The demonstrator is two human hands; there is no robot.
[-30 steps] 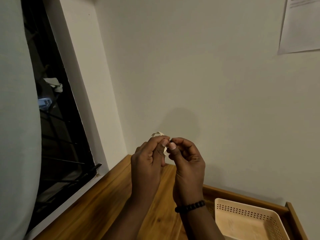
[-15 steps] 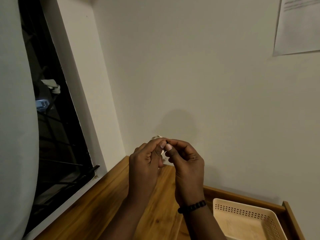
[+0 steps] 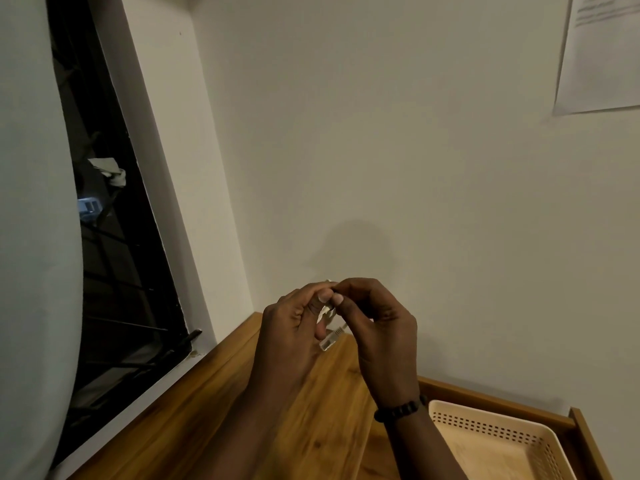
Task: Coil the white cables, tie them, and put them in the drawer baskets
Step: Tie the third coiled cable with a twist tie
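Both hands are raised above the bench [image 3: 194, 424], fingertips meeting in front of the wall. The left hand [image 3: 294, 327] pinches a small white cable [image 3: 325, 311] bundle between thumb and forefinger. The right hand [image 3: 377, 323] pinches the same bundle from the opposite side, thumb tip touching the left thumb tip. Most of the bundle is hidden behind the fingers; whether a tie is already on it cannot be told.

One cable end with a clear plug [image 3: 329, 341] hangs below the pinch, between the two palms. Its long axis slants from upper right to lower left, the plug tip lying nearer the left palm.

The basket [image 3: 498, 422] sits in the open drawer [image 3: 585, 434], below and to the right of the hands, well apart from them. The right hand is the nearer one. Judged from this layout, the bundle will travel down and to the right, so the right hand is better placed to carry it.

Compared with one second ago, the white loop that stood above the fingertips is almost fully covered, and the plug end now shows below the hands. The hands remain pressed together at about the same height.
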